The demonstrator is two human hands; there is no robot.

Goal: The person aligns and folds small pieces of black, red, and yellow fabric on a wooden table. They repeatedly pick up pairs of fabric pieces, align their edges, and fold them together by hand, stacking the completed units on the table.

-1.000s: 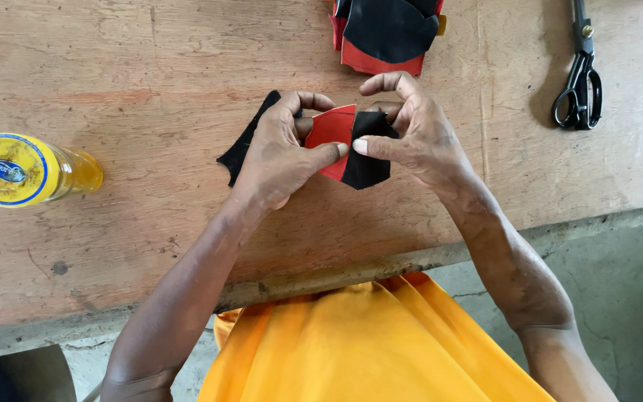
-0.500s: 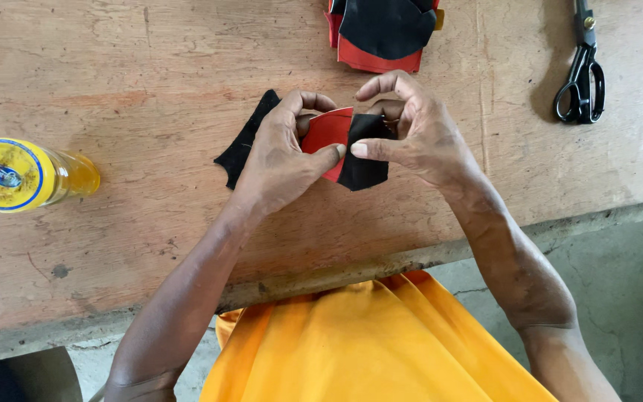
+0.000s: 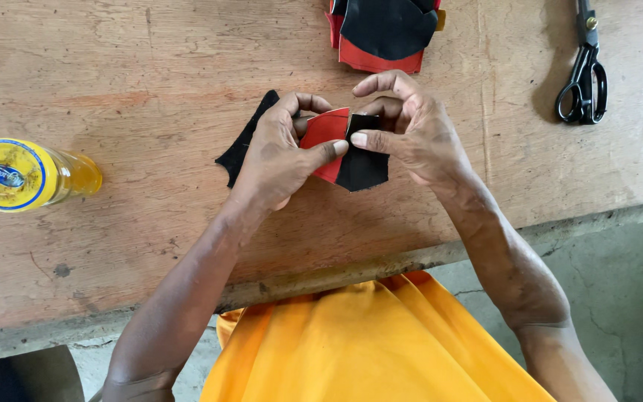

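red patch (image 3: 327, 141) and black patch (image 3: 362, 160), likely thin, limp, light; left hand (image 3: 280, 160) and right hand (image 3: 414, 138) fingers pinch their meeting edges above tabletop (image 3: 150, 67).

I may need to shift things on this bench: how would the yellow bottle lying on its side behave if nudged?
The yellow bottle lies on its side on the wooden table, so it would probably roll. Its round body looks smooth, perhaps slippery. It seems to hold yellow liquid, so it may feel weighty for its size.
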